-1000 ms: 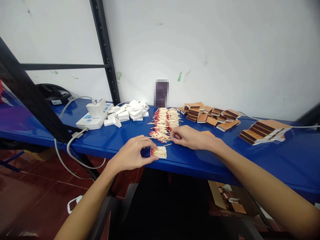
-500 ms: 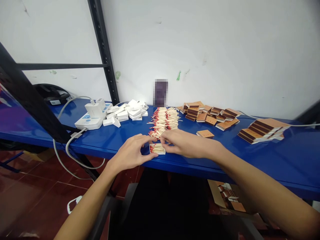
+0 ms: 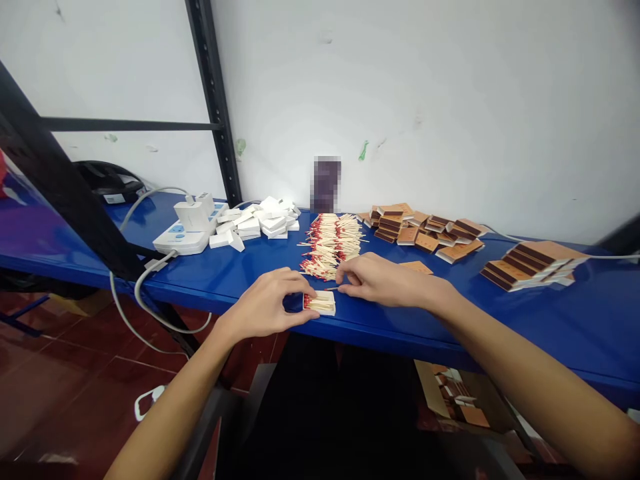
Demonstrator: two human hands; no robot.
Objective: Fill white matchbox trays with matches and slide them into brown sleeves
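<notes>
A small white matchbox tray (image 3: 327, 310) filled with matches lies near the front edge of the blue shelf. My left hand (image 3: 270, 303) steadies it, thumb at the near side and fingers at the far side. My right hand (image 3: 375, 280) is just beyond and right of the tray, thumb and forefinger pinched on a match (image 3: 331, 289) whose stick points left. Directly behind both hands spreads a big pile of loose red-headed matches (image 3: 333, 243).
White empty trays (image 3: 263, 220) are heaped left of the matches. Brown matchboxes (image 3: 425, 230) lie scattered on the right, beside a neat stack (image 3: 533, 263). A power strip (image 3: 185, 237) with cables sits left. Below the shelf stands a carton (image 3: 425, 383) holding matchboxes.
My right hand has drawn back from the tray, up and to the right, and a match shows at its fingertips. My left hand stays on the tray. The view has shifted slightly.
</notes>
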